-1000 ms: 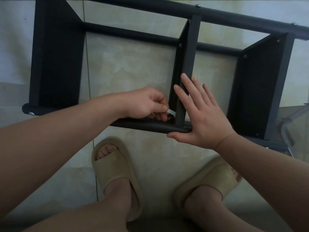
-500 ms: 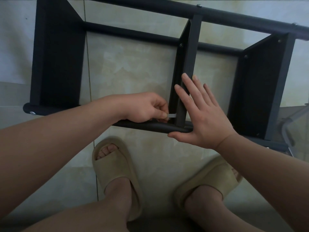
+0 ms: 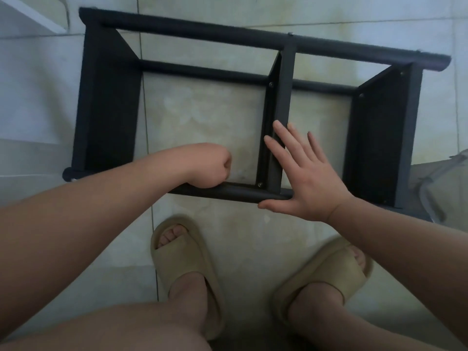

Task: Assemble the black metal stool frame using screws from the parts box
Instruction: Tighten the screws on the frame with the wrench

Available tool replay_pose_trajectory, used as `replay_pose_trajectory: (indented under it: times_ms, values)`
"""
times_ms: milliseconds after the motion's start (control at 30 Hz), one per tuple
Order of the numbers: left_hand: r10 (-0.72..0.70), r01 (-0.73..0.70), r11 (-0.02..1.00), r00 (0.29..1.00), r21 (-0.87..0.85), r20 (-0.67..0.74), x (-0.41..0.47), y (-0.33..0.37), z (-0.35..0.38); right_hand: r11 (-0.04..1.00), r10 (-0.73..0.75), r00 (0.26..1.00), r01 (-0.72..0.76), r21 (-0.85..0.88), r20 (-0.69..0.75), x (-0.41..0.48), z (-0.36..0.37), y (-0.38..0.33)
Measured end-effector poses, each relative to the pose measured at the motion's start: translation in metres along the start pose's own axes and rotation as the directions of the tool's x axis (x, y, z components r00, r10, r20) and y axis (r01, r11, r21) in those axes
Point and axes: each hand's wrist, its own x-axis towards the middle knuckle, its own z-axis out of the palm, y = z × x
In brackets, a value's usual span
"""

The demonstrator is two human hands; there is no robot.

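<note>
Pale greenish floor tiles (image 3: 202, 112) with thin grout lines fill the view, and the black stool frame (image 3: 111, 110) stands on them directly in front of the person's feet. Its long axis runs left to right across the picture, with the right end dipping slightly toward the viewer. The open side faces up at the camera.

Two long round tubes form its upper edges: a far tube (image 3: 228, 34) and a near tube (image 3: 243, 194). One thinner rail (image 3: 202, 72) runs parallel to them, lower down on the far side. Two flat end panels close the frame, one at the left and one at the right (image 3: 374, 138). One middle crosspiece (image 3: 285, 92) joins the long tubes at a right angle. Two screw heads show on the crosspiece, an upper one (image 3: 271, 84) and a lower one (image 3: 259, 184) just above the near tube. One more (image 3: 290, 34) sits on top of the far tube, and at least two dot the right end panel.

The left hand (image 3: 210, 168) rests on the near tube, a little to the left of the crosspiece. Its fingers are curled tight into a fist, and whether anything lies inside cannot be seen. The right hand (image 3: 311, 178) lies flat against the crosspiece with its fingers (image 3: 281, 134) straight and slightly spread. Its thumb stretches along the near tube.

Two beige slippers are on the tiles below, a left one (image 3: 177, 252) and a right one (image 3: 329, 269), each with a foot in it. Something grey (image 3: 435, 183) lies at the right edge beside the frame.
</note>
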Motion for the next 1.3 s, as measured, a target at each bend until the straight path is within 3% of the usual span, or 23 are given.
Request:
replay_pose_trajectory:
  times_ms: [100,200,333,433,500,667,733,933,1167,1300]
  values:
    - [-0.056,0.056,0.998,0.998,-0.007,-0.016,-0.016,0.002,-0.029,0.998,0.013,0.997,-0.008,-0.065,0.071,0.003,-0.021,0.002]
    - [-0.054,0.061,0.998,0.974,0.022,-0.219,-0.027,0.010,-0.066,0.994,-0.023,0.994,0.034,-0.104,0.104,0.010,-0.053,0.013]
    - [0.040,-0.049,0.999,0.845,-0.003,-0.533,-0.018,0.033,-0.116,0.992,0.082,0.996,-0.083,-0.091,-0.015,0.036,-0.092,0.035]
    - [0.089,-0.098,0.995,0.775,0.020,-0.626,0.003,0.054,-0.144,0.974,0.213,0.969,-0.221,-0.055,-0.127,0.062,-0.110,0.055]
    - [0.080,-0.068,0.997,0.766,0.043,-0.638,0.023,0.062,-0.154,0.955,0.277,0.950,-0.289,-0.069,-0.146,0.081,-0.114,0.070]
    - [-0.011,0.046,0.998,0.798,0.043,-0.603,0.074,0.058,-0.158,0.903,0.421,0.907,-0.421,-0.083,-0.014,0.120,-0.108,0.091]
    - [-0.036,0.057,0.998,0.796,0.015,-0.604,0.087,0.054,-0.157,0.895,0.437,0.898,-0.440,-0.074,-0.054,0.126,-0.102,0.096]
    - [-0.029,0.076,0.996,0.765,0.045,-0.643,0.093,0.048,-0.158,0.890,0.338,0.924,-0.375,-0.261,-0.178,0.116,-0.106,0.094]
    - [0.055,0.019,0.996,0.682,0.093,-0.729,0.030,0.066,-0.180,0.884,0.262,0.908,-0.362,-0.295,-0.328,0.080,-0.155,0.064]
    - [0.019,0.033,0.998,0.697,0.059,-0.717,-0.021,0.081,-0.181,0.901,0.230,0.904,-0.337,-0.273,-0.359,0.044,-0.180,0.030]
